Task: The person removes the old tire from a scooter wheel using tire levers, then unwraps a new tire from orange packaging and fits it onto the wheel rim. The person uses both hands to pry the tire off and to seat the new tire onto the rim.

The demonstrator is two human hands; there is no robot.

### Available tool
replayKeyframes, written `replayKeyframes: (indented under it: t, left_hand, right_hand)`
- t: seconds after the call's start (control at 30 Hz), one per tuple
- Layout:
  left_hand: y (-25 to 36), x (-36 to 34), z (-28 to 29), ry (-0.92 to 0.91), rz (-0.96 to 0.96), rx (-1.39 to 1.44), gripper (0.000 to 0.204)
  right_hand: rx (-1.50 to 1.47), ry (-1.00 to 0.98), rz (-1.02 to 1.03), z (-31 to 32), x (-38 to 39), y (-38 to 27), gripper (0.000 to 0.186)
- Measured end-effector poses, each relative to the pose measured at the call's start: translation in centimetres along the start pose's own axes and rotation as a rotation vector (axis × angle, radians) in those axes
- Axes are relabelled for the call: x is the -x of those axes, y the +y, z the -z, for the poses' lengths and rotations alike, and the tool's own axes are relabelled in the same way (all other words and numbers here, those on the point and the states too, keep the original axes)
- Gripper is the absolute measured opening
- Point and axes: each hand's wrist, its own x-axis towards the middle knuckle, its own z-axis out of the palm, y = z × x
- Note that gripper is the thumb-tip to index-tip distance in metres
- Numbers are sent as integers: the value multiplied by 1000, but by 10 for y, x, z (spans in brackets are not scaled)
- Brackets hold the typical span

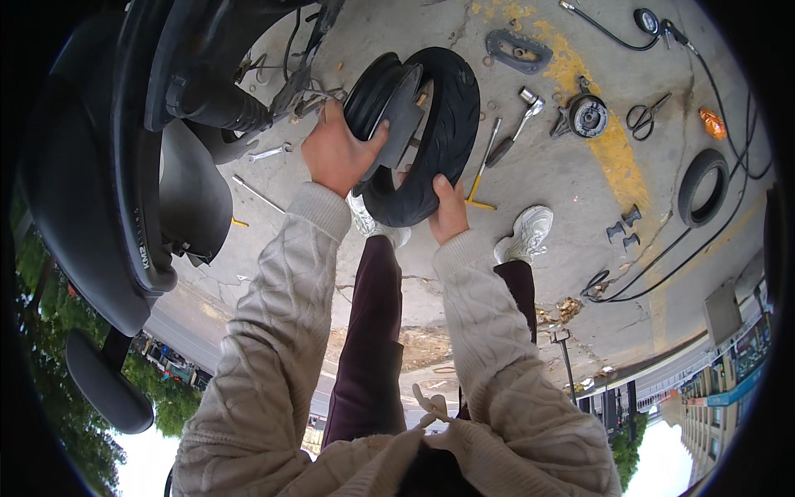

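Cream cable-knit sleeves (273, 331) fill the lower part of the view, both forearms reaching up toward a small black scooter wheel (422, 132) held above the concrete floor (530, 273). That wheel stands on edge, its tread running from upper right to lower left, its axle line pointing roughly sideways and slightly toward the camera. It is matt black rubber with shallow grooves, fitted over a dark rim, and a grey flat plate (403, 116) sits against its open side.

Closed around the wheel's left edge and the plate, the left hand (338, 153) has its thumb laid across the plate. Cupped under the lower rim, the right hand (450, 207) has its fingers wrapped behind the tyre.

Below the wheel show 2 dark maroon trouser legs (373, 331) and a white shoe (527, 234). A black scooter body (124, 166) crowds the left side. On the floor to the right lie a ratchet wrench (530, 108), a yellow-handled tool (480, 182), a round brake hub (586, 116), scissors (646, 116), another loose tyre (702, 186), a black hose (662, 257) and a round gauge (646, 20). A worn yellow painted stripe (613, 149) crosses the concrete. At lower right, a blue band-shaped sign (729, 396) runs along a building front.
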Motion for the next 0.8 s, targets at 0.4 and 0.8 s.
replayKeyframes:
  t: [0.4,0.8]
  left_hand:
    - [-46,0,-4,-354,-127,697,102]
    - [-9,11,-22,-222,-89,571,85]
  right_hand:
    - [243,350,168,4,3,24,57]
    - [322,484,349,-2,-7,37,55]
